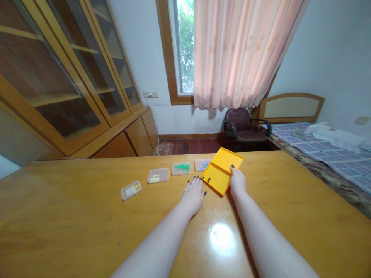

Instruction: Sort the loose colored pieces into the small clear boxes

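Behind the yellow case (227, 157), blue pieces (205, 165) lie partly hidden.

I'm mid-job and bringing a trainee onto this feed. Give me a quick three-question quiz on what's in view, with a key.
1. Which of the person's hands holds the yellow case?
2. True or false: the case is closed.
3. Which tray does the case partly hide from view: A, the green-piece tray; B, the blue-piece tray; C, the pale-yellow-piece tray?

Key
1. The right hand.
2. False; it is folded open.
3. B.
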`<state>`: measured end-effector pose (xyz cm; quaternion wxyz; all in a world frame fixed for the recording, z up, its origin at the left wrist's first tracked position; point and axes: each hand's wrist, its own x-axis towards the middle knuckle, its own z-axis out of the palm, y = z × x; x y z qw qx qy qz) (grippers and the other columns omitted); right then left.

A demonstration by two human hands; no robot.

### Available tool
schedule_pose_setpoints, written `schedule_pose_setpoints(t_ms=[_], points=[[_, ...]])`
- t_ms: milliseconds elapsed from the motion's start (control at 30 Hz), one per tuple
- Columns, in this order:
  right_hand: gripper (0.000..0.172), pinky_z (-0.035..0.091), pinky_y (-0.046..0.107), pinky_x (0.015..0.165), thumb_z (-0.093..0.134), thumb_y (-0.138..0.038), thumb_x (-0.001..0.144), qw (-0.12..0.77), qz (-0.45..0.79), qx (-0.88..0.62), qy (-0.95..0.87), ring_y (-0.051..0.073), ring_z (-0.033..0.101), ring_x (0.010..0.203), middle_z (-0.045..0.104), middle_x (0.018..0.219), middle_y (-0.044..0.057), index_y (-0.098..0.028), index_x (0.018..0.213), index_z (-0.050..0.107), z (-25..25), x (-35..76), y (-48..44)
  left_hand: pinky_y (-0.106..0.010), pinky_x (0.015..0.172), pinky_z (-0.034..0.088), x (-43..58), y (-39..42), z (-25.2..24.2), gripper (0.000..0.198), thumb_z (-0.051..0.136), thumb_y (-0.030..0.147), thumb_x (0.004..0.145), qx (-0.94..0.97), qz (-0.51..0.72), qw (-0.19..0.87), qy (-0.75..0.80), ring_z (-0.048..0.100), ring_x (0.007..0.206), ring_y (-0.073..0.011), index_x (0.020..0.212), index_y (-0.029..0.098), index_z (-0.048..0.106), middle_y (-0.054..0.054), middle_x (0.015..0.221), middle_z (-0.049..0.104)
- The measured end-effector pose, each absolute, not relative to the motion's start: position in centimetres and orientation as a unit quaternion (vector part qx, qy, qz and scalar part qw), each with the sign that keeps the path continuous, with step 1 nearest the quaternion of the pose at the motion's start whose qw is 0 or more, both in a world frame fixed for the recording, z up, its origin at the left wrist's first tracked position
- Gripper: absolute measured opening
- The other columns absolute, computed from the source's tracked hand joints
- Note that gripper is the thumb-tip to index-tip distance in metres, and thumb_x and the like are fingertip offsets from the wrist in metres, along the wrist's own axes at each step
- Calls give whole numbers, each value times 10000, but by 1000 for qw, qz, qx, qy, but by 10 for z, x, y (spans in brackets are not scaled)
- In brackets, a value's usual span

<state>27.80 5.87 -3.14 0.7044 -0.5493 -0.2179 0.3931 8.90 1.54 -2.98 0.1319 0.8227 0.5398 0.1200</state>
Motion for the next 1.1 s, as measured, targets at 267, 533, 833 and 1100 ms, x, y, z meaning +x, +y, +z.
schedule_pose_setpoints(t_ms=[267,533,833,1100], points=[[251,514,296,581,600,-398,645,692,394,-565,-218,228,648,718,700,765,55,-167,741,617,-20,272,51,-364,896,386,85,19,-21,244,540,216,793,823,174,103,530,495,1040,-220,1036,220,568,-72,1076,574],[260,513,289,580,598,-412,656,691,396,-555,-238,226,646,743,703,789,56,-168,743,615,-27,272,53,-306,757,410,86,23,-22,96,536,238,807,799,142,96,576,525,873,-190,885,197,572,-57,921,568],[331,509,287,602,597,-442,668,687,388,-556,-261,224,649,758,705,838,63,-151,821,633,-40,276,58,-275,696,416,83,28,-24,62,556,162,778,798,204,160,544,543,766,-162,752,184,608,-29,794,600],[325,515,311,629,634,-446,652,674,459,-498,-294,230,648,746,704,816,57,-163,811,626,-32,265,51,-281,803,431,85,22,-10,93,525,227,830,812,344,155,446,542,858,-150,848,194,610,-25,864,626]])
